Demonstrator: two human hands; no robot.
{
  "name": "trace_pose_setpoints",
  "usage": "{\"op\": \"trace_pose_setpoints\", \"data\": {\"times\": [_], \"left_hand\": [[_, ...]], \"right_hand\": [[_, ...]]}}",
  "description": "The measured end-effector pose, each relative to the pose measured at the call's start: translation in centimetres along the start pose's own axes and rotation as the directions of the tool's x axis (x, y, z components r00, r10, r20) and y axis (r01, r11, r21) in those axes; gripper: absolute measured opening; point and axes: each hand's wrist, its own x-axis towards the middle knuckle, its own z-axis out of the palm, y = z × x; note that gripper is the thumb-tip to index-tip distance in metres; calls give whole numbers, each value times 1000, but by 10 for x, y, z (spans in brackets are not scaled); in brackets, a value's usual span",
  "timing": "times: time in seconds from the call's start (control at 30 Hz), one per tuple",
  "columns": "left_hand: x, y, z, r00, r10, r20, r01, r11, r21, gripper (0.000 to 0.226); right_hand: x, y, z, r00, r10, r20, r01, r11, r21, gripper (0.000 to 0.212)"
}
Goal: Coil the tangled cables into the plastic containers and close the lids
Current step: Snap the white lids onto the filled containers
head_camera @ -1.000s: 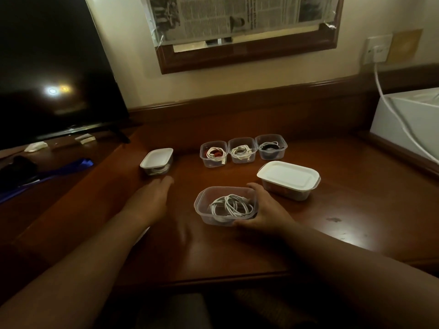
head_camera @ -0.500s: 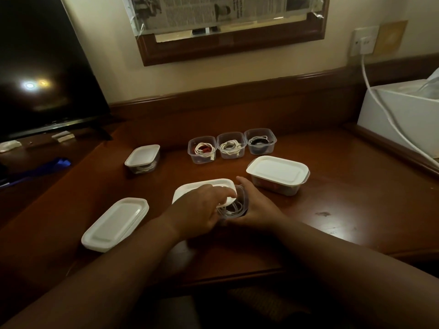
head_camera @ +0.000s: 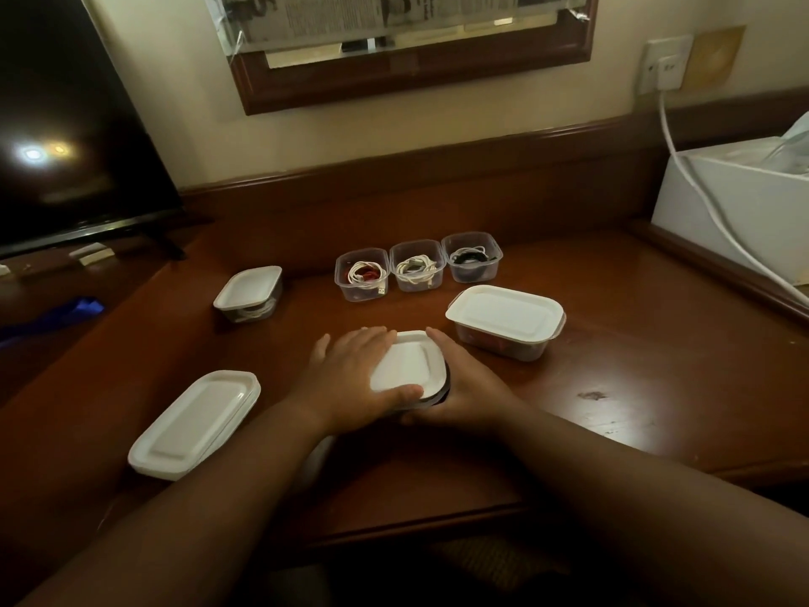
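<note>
L hand (head_camera: 350, 374) over lid (head_camera: 409, 365), container hidden.

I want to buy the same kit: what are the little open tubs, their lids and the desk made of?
The three open tubs look like thin clear plastic: the coiled cables show through their walls. The lid under the left hand seems opaque white plastic, matte, with a moulded raised rim. The desk looks like reddish-brown wood under a glossy varnish, since it mirrors the lamp light; whether solid or veneer cannot be told.
</note>
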Motion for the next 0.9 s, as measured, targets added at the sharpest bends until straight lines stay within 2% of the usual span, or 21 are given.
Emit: {"op": "trace_pose_setpoints", "data": {"times": [0.1,0.2,0.4,0.53,0.7,0.77,0.9], "left_hand": [[1,2,-1,1000,8,-17,-9,1000,-11,109],[-2,1,-1,1000,27,-6,-27,999,-30,123],[0,3,-3,999,27,32,-24,994,-105,106],[1,0,-1,997,40,70,-33,994,-104,105],[3,-3,1,995,34,99,-24,995,-100,105],[4,-5,2,992,28,120,-18,996,-90,104],[7,-8,3,985,3,172,11,997,-77,105]], "right_hand": [[1,2,0,999,33,17,-32,999,-18,124],[1,1,-1,998,52,39,-51,998,-49,126],[2,1,0,996,79,30,-76,993,-94,118],[2,-1,1,996,84,26,-78,983,-165,111],[0,-7,4,988,134,72,-107,948,-300,116],[2,-12,2,984,152,90,-101,905,-413,118],[13,-23,-7,980,133,147,12,698,-716,116]]}}
